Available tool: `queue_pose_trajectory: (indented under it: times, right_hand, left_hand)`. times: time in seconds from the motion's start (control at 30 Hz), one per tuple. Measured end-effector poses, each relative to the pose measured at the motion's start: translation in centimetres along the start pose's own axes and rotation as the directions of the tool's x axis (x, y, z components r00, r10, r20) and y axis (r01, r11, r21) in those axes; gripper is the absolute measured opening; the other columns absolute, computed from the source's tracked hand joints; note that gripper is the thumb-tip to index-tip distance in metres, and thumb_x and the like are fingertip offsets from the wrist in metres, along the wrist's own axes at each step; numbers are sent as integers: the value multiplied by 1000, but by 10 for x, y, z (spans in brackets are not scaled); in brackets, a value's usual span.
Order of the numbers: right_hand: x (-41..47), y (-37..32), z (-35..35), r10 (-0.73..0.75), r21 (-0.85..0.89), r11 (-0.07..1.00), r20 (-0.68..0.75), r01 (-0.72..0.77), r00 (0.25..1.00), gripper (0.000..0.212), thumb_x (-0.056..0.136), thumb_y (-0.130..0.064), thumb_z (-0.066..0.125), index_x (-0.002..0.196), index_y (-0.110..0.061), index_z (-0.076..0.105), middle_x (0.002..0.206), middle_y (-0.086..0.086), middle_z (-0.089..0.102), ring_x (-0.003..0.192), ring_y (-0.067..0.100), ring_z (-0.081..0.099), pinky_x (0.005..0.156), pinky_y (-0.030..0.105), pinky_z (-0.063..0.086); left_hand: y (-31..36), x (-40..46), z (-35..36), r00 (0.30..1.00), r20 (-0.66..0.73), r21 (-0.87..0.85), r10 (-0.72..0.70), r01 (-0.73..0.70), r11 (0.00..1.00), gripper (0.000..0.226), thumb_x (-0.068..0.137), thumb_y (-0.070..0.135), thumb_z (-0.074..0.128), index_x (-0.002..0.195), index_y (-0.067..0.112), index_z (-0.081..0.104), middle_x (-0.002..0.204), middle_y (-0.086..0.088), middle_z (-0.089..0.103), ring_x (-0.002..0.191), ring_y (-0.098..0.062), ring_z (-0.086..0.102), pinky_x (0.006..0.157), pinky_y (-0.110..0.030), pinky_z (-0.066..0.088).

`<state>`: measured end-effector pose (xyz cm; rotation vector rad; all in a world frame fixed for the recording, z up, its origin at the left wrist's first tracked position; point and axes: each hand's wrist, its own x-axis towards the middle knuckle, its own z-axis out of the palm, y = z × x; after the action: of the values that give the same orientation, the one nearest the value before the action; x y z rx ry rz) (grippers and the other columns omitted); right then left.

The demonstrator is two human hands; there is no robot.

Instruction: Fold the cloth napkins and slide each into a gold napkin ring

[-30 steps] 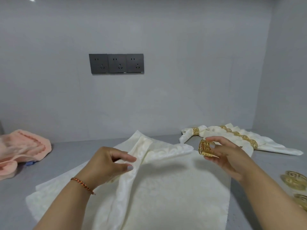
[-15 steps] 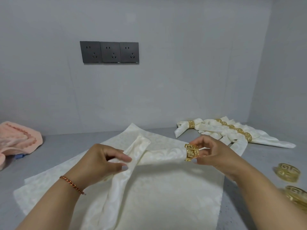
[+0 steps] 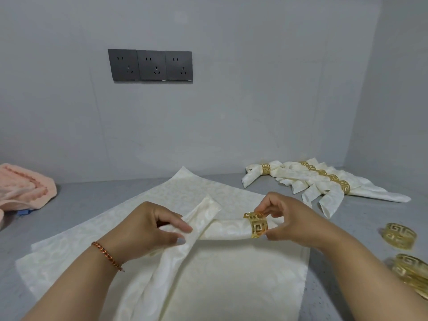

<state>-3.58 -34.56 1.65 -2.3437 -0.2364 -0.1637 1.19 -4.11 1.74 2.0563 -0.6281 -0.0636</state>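
Note:
A cream folded napkin point(image 3: 222, 229) is bent into a narrow band above flat cream napkins point(image 3: 231, 279) spread on the grey counter. My left hand point(image 3: 148, 230) pinches the band at its bend. My right hand point(image 3: 289, 218) pinches a gold napkin ring point(image 3: 257, 224) between thumb and fingers; the ring sits around the band's right end, whose tip pokes out past the ring under my fingers.
Several ringed napkins point(image 3: 319, 181) lie fanned at the back right. Loose gold rings point(image 3: 399, 235) and a stack of more rings point(image 3: 412, 272) sit at the right edge. A peach towel point(image 3: 23, 188) lies at the far left. Wall sockets point(image 3: 150, 65) hang on the back wall.
My right hand brought the gold ring from mid-air to the napkin's right end and slid it onto the folded band. My left hand kept its hold on the bend.

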Motion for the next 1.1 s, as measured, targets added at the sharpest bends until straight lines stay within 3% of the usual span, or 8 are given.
queue_pose_trajectory:
  times: [0.1,0.2,0.3,0.53,0.7,0.8,0.93,1.1]
  right_hand:
    - [-2,-9,12,-23,-57,998,14,24,1000,41,64,-21,87,95,-29,61,97,-23,68,97,-12,58,92,19,46]
    - [-1,-19,28,-63,-80,995,-9,62,998,39,62,-28,87,91,-30,60,95,-21,68,97,-13,57,84,18,48]
    - [0,-23,41,-67,-82,995,-31,64,997,39,61,-35,86,88,-30,58,94,-19,67,95,-9,58,79,22,49]
    - [5,-15,41,23,107,994,-83,-14,996,35,59,-18,88,82,-19,62,90,-7,74,84,10,68,65,21,45]
    - [6,-15,38,54,141,989,-93,-41,994,36,57,-18,89,83,-19,63,87,-5,75,84,20,69,72,35,51]
    - [4,-16,39,27,133,991,-61,-18,998,37,57,-16,88,84,-19,63,90,-8,74,85,14,69,77,39,53]
    - [-1,-21,38,-58,88,994,-21,60,998,39,59,-11,88,87,-24,64,94,-21,71,87,-4,65,71,15,48]
    - [-4,-25,37,-122,1,993,32,122,992,41,61,-15,87,91,-29,64,99,-24,68,96,-10,60,77,14,47]
  left_hand:
    - [0,2,5,1000,17,36,7,-8,999,29,68,1,84,75,29,80,91,12,75,86,-2,70,75,-12,51]
    - [1,2,10,999,46,4,10,-10,1000,40,69,-1,83,81,37,79,94,11,75,90,-7,70,75,-15,53]
    - [1,2,13,998,69,26,10,-11,1000,50,70,0,83,92,45,75,101,7,75,99,-14,68,87,-26,52]
    - [0,2,11,990,141,0,29,-29,1000,55,71,-5,79,96,44,73,107,25,70,106,5,63,89,-8,45]
    - [-1,1,8,977,211,-5,32,-32,999,55,72,-6,78,100,41,73,111,22,69,110,1,62,98,-15,46]
    - [1,0,9,959,283,9,19,-22,1000,54,73,-7,77,99,40,74,111,21,69,110,1,62,95,-15,47]
    - [5,0,8,936,353,75,-7,-21,997,53,75,-7,75,97,41,74,109,23,69,111,5,60,96,-11,44]
    - [10,1,7,908,419,136,-20,-42,990,54,75,-6,74,95,45,74,111,25,68,111,4,60,101,-19,45]
